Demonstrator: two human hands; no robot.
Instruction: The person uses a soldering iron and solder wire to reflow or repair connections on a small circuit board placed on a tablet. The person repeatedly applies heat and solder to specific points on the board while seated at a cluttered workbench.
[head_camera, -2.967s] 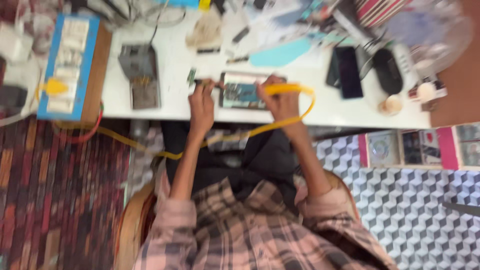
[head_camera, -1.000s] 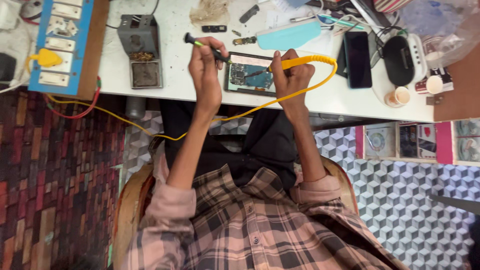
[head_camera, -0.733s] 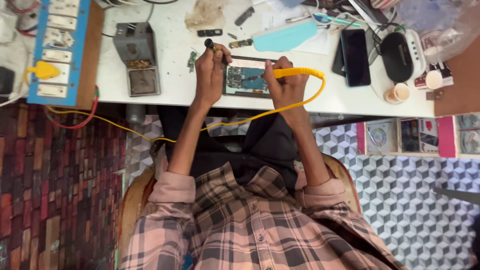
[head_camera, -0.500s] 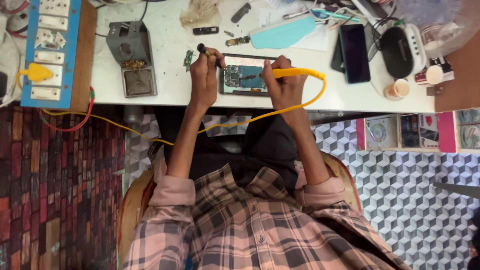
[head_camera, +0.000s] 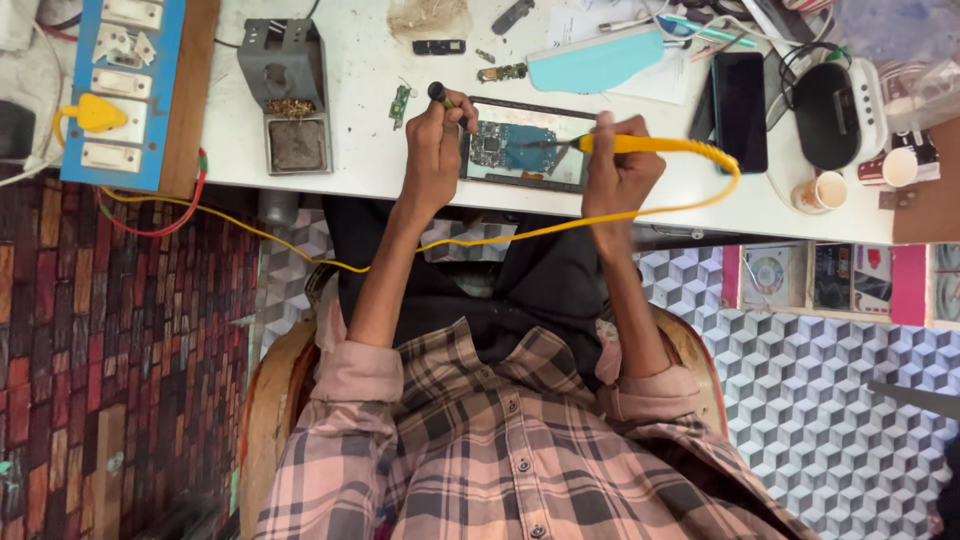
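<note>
The opened phone (head_camera: 525, 145) lies flat near the front edge of the white surface (head_camera: 360, 120), its circuit board facing up, with a narrow strip of bare top between it and the edge. The left hand (head_camera: 432, 140) sits at the phone's left end, its grip closed around a thin dark-tipped tool (head_camera: 440, 96). The right hand (head_camera: 618, 170) rests at the phone's right end, its grip clamped on a yellow soldering iron (head_camera: 650, 146) whose tip reaches over the board. The iron's yellow cable (head_camera: 480, 240) loops off the front edge and runs left below the surface.

Left of the hands there is open room up to a grey tip-cleaner stand (head_camera: 288, 95). A small green board (head_camera: 401, 100) lies just beside the left hand. To the right, a black phone (head_camera: 740, 95) and a teal case (head_camera: 597, 65) crowd the far side. A blue socket board (head_camera: 120, 90) sits at the left end. The floor shows a cube pattern.
</note>
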